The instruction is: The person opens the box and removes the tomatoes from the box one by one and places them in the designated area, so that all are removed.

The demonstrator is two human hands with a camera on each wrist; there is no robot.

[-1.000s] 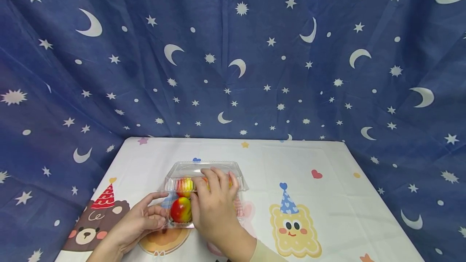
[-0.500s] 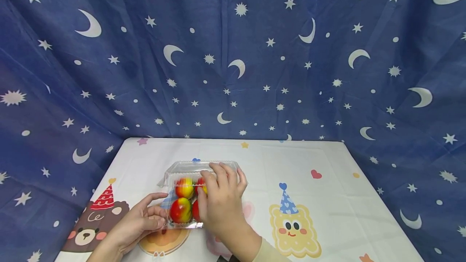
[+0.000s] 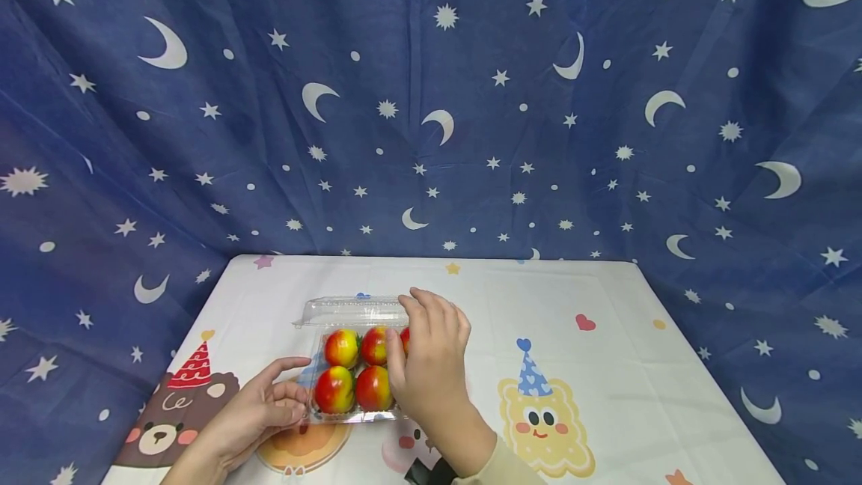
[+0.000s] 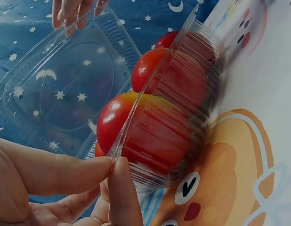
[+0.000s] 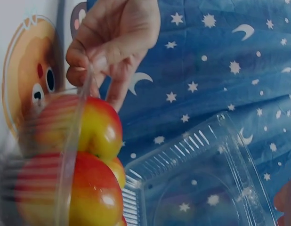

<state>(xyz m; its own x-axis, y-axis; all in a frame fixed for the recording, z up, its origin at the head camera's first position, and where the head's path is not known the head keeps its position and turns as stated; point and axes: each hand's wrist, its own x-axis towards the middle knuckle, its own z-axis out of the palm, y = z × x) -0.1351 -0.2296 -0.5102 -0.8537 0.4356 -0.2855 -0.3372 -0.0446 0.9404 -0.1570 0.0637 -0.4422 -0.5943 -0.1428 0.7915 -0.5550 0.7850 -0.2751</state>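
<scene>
A clear plastic clamshell box (image 3: 350, 416) sits on the near left of the table and holds several red-and-yellow fruits (image 3: 355, 369). Its lid (image 3: 350, 310) stands swung up and back. My left hand (image 3: 296, 399) pinches the box's near left rim between thumb and forefinger, as the left wrist view shows at the rim (image 4: 118, 146). My right hand (image 3: 420, 320) grips the lid's right edge, and its fingers (image 4: 72, 12) curl over that edge. The right wrist view shows the fruits (image 5: 89, 188), the raised lid (image 5: 202, 188) and my left hand (image 5: 112, 42).
The table wears a white cloth (image 3: 606, 365) printed with cartoon animals, hearts and stars. A blue curtain (image 3: 431, 96) with moons and stars hangs behind and down both sides. Nothing else stands on the cloth.
My right hand has lifted the lid from over the fruits and swung it up and back. The fruits now show uncovered. My left hand has stayed on the rim.
</scene>
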